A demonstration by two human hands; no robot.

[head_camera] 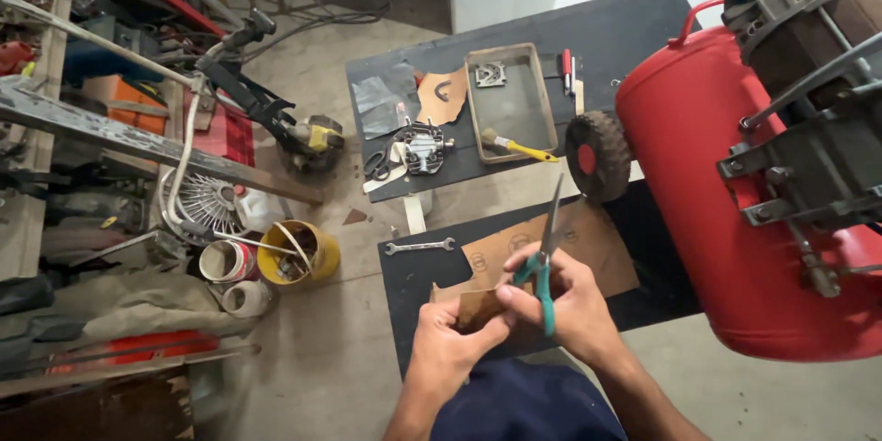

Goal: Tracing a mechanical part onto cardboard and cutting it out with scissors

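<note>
Fingers of the right hand (574, 303) are threaded through the teal loops of a pair of scissors (546, 253), closed round the handles, while the left hand (447, 344) pinches a small piece of brown cardboard (476, 306) between thumb and fingertips. That piece sits low in the centre of the frame, directly between the two hands and touching both; the scissors' long axis rises from the right hand towards the upper right, steel blades pointing up and away from the card, so the left hand is the nearer holder of the card.

Filling the right side of the frame is a glossy red cylindrical tank (712, 184) with a knobbly black wheel (597, 154) and a greasy metal motor above it. Beneath the hands lies a dark matt board (413, 289) carrying a larger flat cardboard sheet (588, 239) marked with drawn outlines, and a thin steel spanner (419, 246). Higher up, on a second dark table (606, 32), a shallow grey tray (511, 99) sits beside a yellow-handled brush (517, 147).
</note>
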